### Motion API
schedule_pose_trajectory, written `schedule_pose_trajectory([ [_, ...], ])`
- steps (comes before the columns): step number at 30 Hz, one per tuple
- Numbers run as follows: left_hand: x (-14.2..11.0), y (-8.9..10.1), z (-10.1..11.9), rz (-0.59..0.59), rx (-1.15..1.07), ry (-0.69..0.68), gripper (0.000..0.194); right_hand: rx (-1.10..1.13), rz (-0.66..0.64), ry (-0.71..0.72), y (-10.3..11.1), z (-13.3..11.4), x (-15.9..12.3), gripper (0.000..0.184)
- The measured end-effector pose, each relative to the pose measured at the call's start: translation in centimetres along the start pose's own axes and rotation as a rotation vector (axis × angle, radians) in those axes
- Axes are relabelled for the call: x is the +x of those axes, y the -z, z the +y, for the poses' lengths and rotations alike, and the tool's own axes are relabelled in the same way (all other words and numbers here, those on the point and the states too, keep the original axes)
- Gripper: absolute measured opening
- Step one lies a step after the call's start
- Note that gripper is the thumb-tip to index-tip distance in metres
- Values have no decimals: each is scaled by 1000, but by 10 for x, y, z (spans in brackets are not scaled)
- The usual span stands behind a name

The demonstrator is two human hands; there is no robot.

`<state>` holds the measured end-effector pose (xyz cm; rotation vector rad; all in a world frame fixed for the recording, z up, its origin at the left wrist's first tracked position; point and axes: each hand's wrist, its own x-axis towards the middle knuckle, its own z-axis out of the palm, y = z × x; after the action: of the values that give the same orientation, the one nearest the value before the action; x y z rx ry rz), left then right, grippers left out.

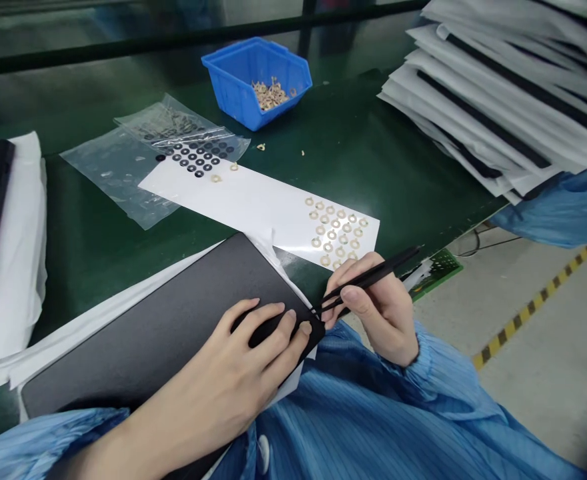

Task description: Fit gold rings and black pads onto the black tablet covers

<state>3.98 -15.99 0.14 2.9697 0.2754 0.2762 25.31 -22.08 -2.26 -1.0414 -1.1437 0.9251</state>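
Note:
My left hand [238, 373] lies on the near corner of a flat black panel [163, 327], fingers stretched over its edge and pressing it down. My right hand [378, 307] is closed around black tweezers [368, 277], whose tips meet the panel's corner just beside my left fingertips. The panel rests on white wrapping [98, 313] at the green table's front edge. Just beyond lies a white paper strip [258, 203] with several small gold rings [336, 230] at its right end.
A blue bin [233, 70] with small gold parts stands at the back. Clear plastic bags [123, 167] and a sheet of black rings [198, 157] lie left of it. Wrapped panels are stacked at the right [498, 87] and at the left [8, 253]. Floor with hazard tape [533, 313] lies right.

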Motion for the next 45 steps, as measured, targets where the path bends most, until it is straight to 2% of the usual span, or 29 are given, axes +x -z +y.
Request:
schedule_pose_trajectory([
  [8, -1, 1, -3, 11, -73, -30, 39, 39, -57, -1, 4, 3, -3, 5],
  [21, 1, 3, -4, -2, -33, -20, 42, 4, -69, 3, 3, 4, -2, 5],
  [34, 1, 5, -9, 18, -71, -56, 34, -116, -62, 135, 1, 2, 1, 6],
  [38, 0, 5, -9, 20, -77, -50, 34, -31, -109, 120, 2, 3, -3, 3],
  [42, 2, 7, -10, 22, -69, -44, 34, 63, -122, 68, 9, -9, 0, 4],
  [45, 3, 9, -10, 7, -67, -44, 34, -148, -94, 142, 16, -34, 28, 8],
])
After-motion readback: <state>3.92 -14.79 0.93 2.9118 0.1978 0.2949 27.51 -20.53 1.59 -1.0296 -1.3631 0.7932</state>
